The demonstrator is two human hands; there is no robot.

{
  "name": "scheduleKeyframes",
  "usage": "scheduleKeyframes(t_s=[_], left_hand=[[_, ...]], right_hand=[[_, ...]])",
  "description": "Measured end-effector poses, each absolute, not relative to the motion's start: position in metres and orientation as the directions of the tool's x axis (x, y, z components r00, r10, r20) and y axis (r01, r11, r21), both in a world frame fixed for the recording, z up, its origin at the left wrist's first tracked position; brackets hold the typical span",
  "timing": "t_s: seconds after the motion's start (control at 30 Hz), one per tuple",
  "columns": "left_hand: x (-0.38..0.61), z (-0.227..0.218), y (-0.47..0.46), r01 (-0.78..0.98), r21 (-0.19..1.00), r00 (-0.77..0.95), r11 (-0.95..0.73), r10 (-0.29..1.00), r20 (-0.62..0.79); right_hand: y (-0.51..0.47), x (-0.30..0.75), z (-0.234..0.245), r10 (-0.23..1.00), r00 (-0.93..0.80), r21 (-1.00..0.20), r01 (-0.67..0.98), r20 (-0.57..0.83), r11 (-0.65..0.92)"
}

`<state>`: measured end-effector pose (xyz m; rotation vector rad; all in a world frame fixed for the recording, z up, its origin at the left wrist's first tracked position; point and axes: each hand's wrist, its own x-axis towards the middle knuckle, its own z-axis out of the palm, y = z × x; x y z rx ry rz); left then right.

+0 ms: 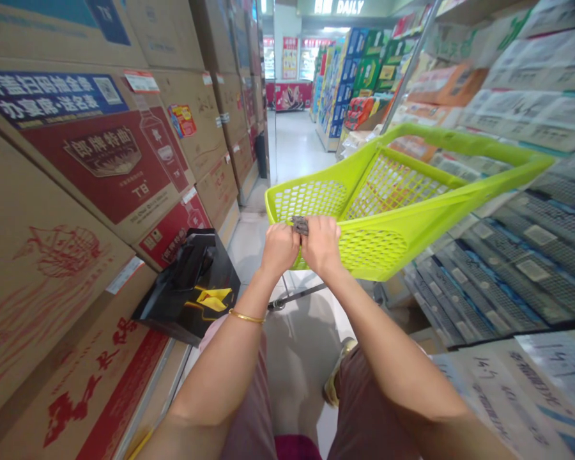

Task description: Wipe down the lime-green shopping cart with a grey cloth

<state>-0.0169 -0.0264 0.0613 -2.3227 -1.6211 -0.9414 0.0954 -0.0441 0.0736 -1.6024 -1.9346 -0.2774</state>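
Side by side, my two closed hands meet at the near left corner of a lime-green shopping cart [383, 249]. A crumpled dark grey cloth [299, 225] sticks up between them. My left hand [281, 248] is a fist around one side of this cloth, with a gold bangle on the wrist. The other side is in my right hand [321, 241], its knuckles in front of the cart's rim. Whether the fingers also touch the rim cannot be made out. The cart stands sideways, its handle at the right, and looks bare inside where the basket shows.
Stacked cartons [105, 153] line the left side. A black gift bag [191, 287] with a yellow ribbon stands against them near my left forearm. Packaged goods [508, 255] fill the right side. Tiled floor [297, 137] runs ahead between shelves; one shoe [334, 380] shows below.
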Motion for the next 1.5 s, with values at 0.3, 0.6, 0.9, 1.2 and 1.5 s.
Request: scheduleKeyframes(t_s=[0.3,0.6,0.9,1.2,1.5], left_hand=[[-0.025,0.065,-0.031,0.878,0.214,0.245,-0.428,0.786,0.567],[-0.022,0.061,-0.028,0.881,0.224,0.217,-0.416,0.777,0.591],[-0.020,0.059,-0.028,0.894,0.245,0.158,-0.375,0.776,0.610],[-0.022,0.060,-0.027,0.889,0.277,0.149,-0.365,0.803,0.577],[-0.026,0.062,-0.030,0.875,0.225,0.233,-0.428,0.780,0.580]], right_hand=[[-0.039,0.118,0.084,0.829,-0.045,-0.206,0.960,0.557,0.190],[-0.029,0.164,0.083,0.777,0.165,-0.294,0.955,0.608,0.027],[-0.039,0.112,0.072,0.801,0.011,-0.267,0.945,0.599,0.187],[-0.045,0.092,0.070,0.790,-0.112,-0.216,0.930,0.603,0.297],[-0.039,0.117,0.082,0.823,-0.039,-0.192,0.965,0.567,0.178]])
